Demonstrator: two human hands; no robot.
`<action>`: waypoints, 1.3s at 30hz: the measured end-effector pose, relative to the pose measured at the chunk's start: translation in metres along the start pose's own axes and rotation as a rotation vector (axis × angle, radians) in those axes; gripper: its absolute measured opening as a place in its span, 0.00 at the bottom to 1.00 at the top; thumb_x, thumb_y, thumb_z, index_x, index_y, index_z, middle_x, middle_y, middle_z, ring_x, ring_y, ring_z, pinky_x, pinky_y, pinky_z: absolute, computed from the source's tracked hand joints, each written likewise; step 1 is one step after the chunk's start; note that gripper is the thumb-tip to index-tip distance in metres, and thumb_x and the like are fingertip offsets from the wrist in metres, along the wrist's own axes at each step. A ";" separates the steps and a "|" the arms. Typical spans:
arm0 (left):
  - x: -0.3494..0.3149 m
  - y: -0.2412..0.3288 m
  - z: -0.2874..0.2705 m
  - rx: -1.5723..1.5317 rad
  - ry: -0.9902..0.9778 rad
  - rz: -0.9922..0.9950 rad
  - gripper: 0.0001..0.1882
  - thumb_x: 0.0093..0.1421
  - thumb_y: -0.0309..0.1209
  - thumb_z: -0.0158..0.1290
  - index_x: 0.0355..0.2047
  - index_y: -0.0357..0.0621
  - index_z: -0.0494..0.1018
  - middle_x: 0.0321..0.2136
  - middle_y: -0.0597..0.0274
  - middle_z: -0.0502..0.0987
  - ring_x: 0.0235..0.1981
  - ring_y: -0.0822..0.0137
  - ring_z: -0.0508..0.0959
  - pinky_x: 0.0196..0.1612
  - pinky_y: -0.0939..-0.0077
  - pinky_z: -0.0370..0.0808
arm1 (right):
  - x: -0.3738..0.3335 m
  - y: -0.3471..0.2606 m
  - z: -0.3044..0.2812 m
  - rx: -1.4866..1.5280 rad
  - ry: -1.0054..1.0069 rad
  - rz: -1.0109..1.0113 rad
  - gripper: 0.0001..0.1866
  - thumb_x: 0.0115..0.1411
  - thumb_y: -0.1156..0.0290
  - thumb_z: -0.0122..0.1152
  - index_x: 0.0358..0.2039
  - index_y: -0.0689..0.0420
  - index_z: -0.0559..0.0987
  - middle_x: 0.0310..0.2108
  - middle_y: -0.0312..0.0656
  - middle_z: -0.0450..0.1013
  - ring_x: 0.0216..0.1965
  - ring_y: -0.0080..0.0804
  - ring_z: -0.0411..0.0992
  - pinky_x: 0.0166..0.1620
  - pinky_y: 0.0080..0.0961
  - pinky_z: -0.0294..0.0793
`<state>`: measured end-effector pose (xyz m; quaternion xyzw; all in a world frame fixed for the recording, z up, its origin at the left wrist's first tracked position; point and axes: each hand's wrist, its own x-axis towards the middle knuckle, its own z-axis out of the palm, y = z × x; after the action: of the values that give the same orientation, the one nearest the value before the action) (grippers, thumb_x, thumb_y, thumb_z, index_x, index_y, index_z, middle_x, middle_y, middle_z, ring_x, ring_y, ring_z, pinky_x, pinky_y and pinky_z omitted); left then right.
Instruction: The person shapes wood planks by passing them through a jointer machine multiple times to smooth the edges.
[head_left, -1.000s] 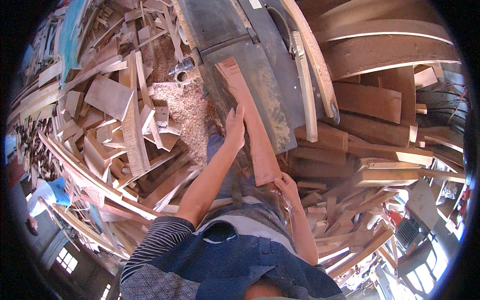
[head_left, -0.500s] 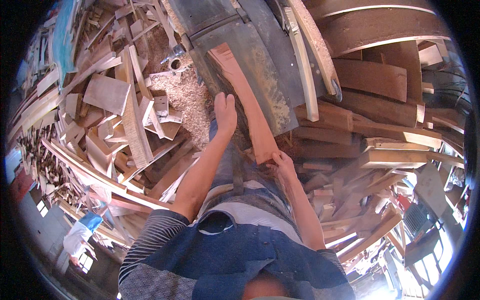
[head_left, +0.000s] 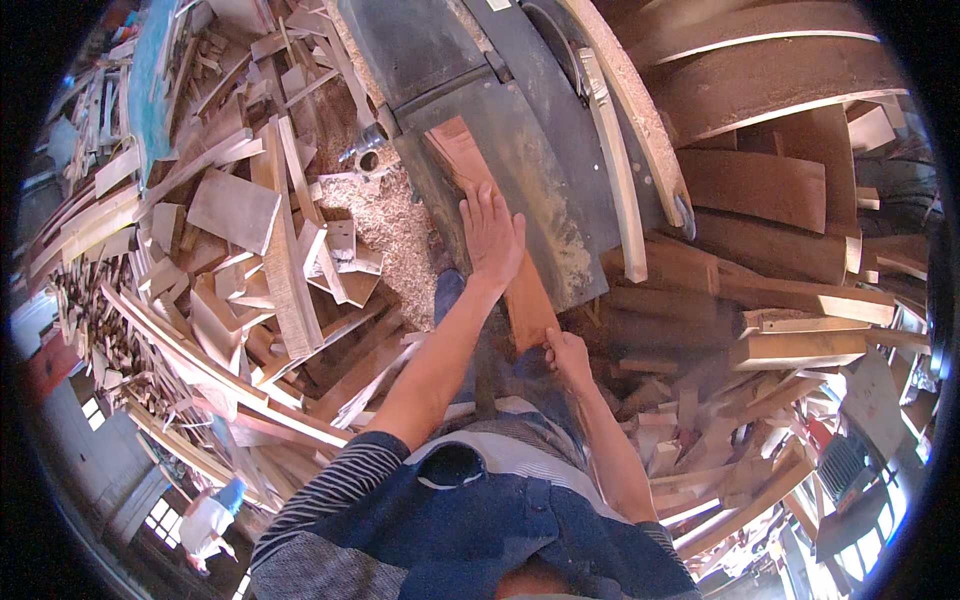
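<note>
While the left hand (head_left: 493,235) lies flat on the long reddish-brown board (head_left: 529,300), its fingers a bit apart and holding nothing, the right hand (head_left: 567,358) has thumb and fingers closed on a corner of the board's near end. The board rests on the dark metal machine table (head_left: 560,225), with its near end poking out past the table's near edge. To do this well, I think the left palm should press down evenly so the board sits flat, and the right hand should hold its end level so it does not tip. Across the table, beyond the board's far tip, runs a dark slot (head_left: 440,93); fingers should be well back from it, as it may hide a blade, though I can't see one. Along the table's right side is a pale wood strip (head_left: 615,165). Left of the table are curly wood shavings (head_left: 385,210), then a messy heap of wood scraps (head_left: 235,210). Right of the table are wide brown planks (head_left: 755,190), stacked up.
</note>
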<state>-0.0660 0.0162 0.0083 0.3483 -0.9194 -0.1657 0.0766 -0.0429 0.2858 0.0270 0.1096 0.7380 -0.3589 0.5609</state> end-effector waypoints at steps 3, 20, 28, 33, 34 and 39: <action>0.014 -0.011 0.004 0.031 0.033 -0.019 0.30 0.71 0.40 0.48 0.62 0.26 0.63 0.68 0.38 0.59 0.74 0.34 0.50 0.74 0.39 0.48 | 0.011 -0.014 0.014 -0.007 0.004 -0.071 0.25 0.71 0.48 0.57 0.29 0.59 0.78 0.19 0.35 0.71 0.16 0.21 0.65 0.20 0.23 0.62; 0.093 -0.054 0.003 0.067 0.159 0.037 0.30 0.70 0.40 0.50 0.63 0.29 0.63 0.67 0.39 0.62 0.72 0.35 0.56 0.73 0.37 0.52 | 0.048 -0.076 0.046 -0.013 0.009 -0.160 0.24 0.71 0.52 0.58 0.28 0.61 0.80 0.16 0.34 0.68 0.15 0.22 0.62 0.20 0.26 0.58; 0.113 -0.063 0.003 0.062 0.136 0.026 0.30 0.70 0.40 0.50 0.64 0.29 0.62 0.68 0.41 0.60 0.73 0.36 0.54 0.73 0.38 0.50 | 0.056 -0.094 0.051 -0.087 0.025 -0.218 0.29 0.69 0.48 0.56 0.24 0.63 0.82 0.17 0.43 0.74 0.21 0.35 0.73 0.30 0.35 0.70; 0.124 -0.066 0.001 0.059 0.140 0.032 0.31 0.70 0.40 0.50 0.65 0.30 0.62 0.68 0.42 0.60 0.73 0.37 0.53 0.74 0.39 0.50 | 0.058 -0.108 0.055 -0.024 0.016 -0.170 0.24 0.71 0.52 0.58 0.27 0.60 0.78 0.16 0.33 0.68 0.16 0.22 0.62 0.22 0.27 0.58; 0.127 -0.066 0.000 0.052 0.139 0.035 0.31 0.70 0.40 0.50 0.65 0.30 0.62 0.68 0.42 0.60 0.73 0.38 0.53 0.74 0.39 0.49 | 0.059 -0.110 0.055 -0.028 0.021 -0.174 0.24 0.71 0.52 0.58 0.26 0.60 0.78 0.16 0.33 0.68 0.17 0.22 0.62 0.22 0.27 0.58; 0.140 -0.076 0.001 0.075 0.167 0.037 0.30 0.70 0.40 0.49 0.64 0.31 0.63 0.67 0.42 0.61 0.73 0.38 0.54 0.74 0.39 0.49 | 0.057 -0.131 0.060 -0.093 0.037 -0.176 0.28 0.68 0.49 0.56 0.24 0.64 0.82 0.16 0.42 0.74 0.22 0.34 0.75 0.31 0.37 0.71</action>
<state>-0.1236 -0.1300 -0.0165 0.3467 -0.9216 -0.1000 0.1429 -0.0918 0.1385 0.0219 0.0247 0.7708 -0.3700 0.5180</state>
